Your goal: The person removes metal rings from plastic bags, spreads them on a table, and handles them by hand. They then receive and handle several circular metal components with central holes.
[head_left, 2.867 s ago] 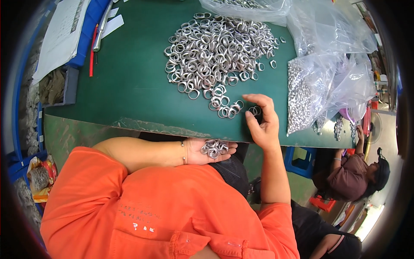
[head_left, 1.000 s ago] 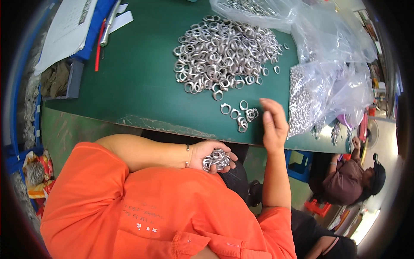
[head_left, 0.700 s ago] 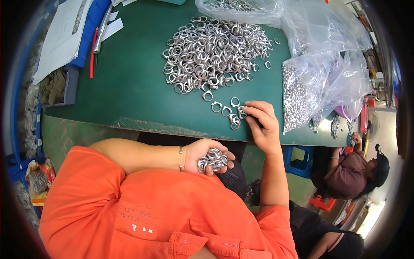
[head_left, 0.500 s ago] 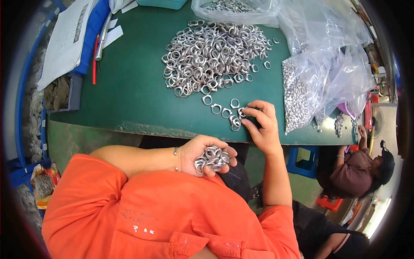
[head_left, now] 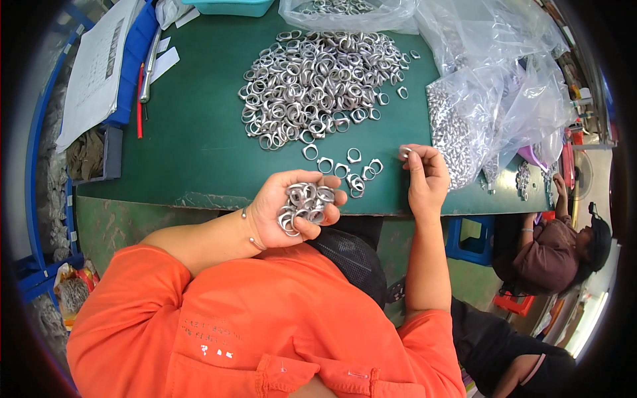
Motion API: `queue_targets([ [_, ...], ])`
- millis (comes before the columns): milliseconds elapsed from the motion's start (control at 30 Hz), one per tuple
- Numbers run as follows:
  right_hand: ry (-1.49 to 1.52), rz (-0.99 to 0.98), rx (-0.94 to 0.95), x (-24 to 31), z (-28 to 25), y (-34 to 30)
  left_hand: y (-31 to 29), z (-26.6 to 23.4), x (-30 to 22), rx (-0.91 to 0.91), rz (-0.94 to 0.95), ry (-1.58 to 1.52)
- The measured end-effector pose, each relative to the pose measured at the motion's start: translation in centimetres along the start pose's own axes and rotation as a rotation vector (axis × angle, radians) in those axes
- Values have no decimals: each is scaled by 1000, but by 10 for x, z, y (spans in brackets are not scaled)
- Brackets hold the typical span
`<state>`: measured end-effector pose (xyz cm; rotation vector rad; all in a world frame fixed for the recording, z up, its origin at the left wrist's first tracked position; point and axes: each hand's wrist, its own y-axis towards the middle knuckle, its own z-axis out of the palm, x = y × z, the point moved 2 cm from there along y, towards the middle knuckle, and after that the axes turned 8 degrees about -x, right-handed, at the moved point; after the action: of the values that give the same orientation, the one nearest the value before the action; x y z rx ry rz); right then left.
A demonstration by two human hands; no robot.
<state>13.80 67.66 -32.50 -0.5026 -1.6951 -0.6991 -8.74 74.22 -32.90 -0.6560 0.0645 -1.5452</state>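
Observation:
My left hand (head_left: 275, 209) is palm up at the table's near edge, its fingers curled round a handful of silver metal rings (head_left: 306, 204). Over the green tabletop to the right, my right hand (head_left: 428, 176) pinches a single ring (head_left: 405, 152) between thumb and fingertips. Between my hands, several loose rings (head_left: 353, 156) lie spread on the table, a few of them overlapping. Farther back is a large heap of similar rings (head_left: 325, 86).
A clear plastic bag full of small metal pieces (head_left: 448, 126) stands at the right, beside more clear bags (head_left: 491, 40). At the left are a blue tray with papers (head_left: 99, 66), a red pencil (head_left: 140, 99) and a grey bin (head_left: 109, 152). Another person (head_left: 554, 252) sits far right.
My right hand has lifted away from the loose rings, up and to the right, with a ring in its fingers. My left hand has risen toward the table with its handful.

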Motion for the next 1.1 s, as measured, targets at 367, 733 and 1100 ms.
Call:
queue_targets([
  [367,-743,-546,580,33,55,17,-3,11,-4,-38,76,28],
  [733,-231,-477,197,97,46,0,18,47,-23,12,121,66],
  [1100,-348,-223,-40,51,-3,-23,69,197,-169,74,988,335],
])
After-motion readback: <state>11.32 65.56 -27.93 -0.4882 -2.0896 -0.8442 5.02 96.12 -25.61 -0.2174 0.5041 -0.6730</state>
